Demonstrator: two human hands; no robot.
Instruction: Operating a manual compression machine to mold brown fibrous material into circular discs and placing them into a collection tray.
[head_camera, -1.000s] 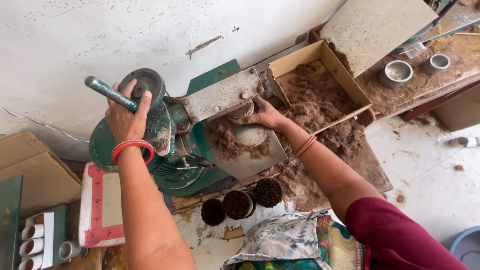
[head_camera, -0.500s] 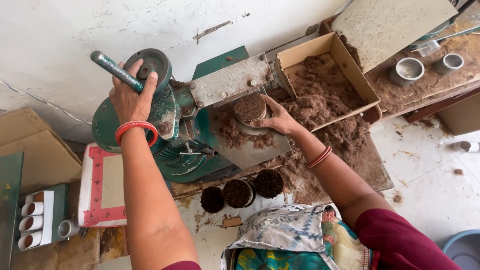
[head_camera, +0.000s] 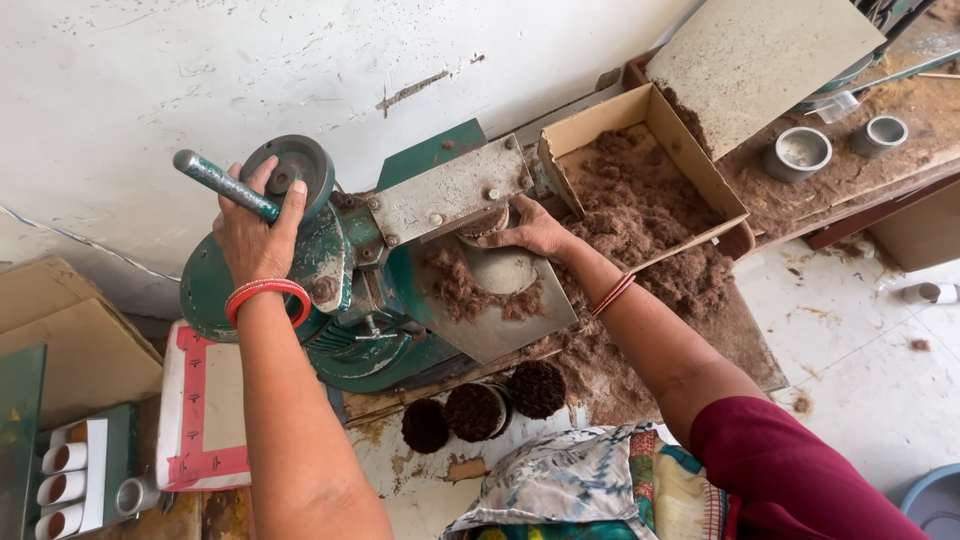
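Note:
My left hand (head_camera: 255, 235) is wrapped around the green lever handle (head_camera: 222, 184) of a green hand press machine (head_camera: 350, 300). A red bangle sits on that wrist. My right hand (head_camera: 535, 230) reaches under the grey metal head plate (head_camera: 450, 195) of the press, its fingers on a round mould filled with brown fibre (head_camera: 490, 225); the mould is mostly hidden. Loose brown fibre (head_camera: 470, 295) lies on the metal tray (head_camera: 520, 320) below the hand.
A cardboard box (head_camera: 600, 125) of brown fibre stands right of the press. Three pressed fibre cups (head_camera: 480, 405) lie in front of it. Two metal rings (head_camera: 800, 150) sit on the bench at right. White tubes (head_camera: 65, 475) stand at lower left. A patterned cloth bag (head_camera: 560, 490) lies near me.
The mould in my right hand has gone up and under the head plate. My left hand stays on the lever handle, which has shifted slightly.

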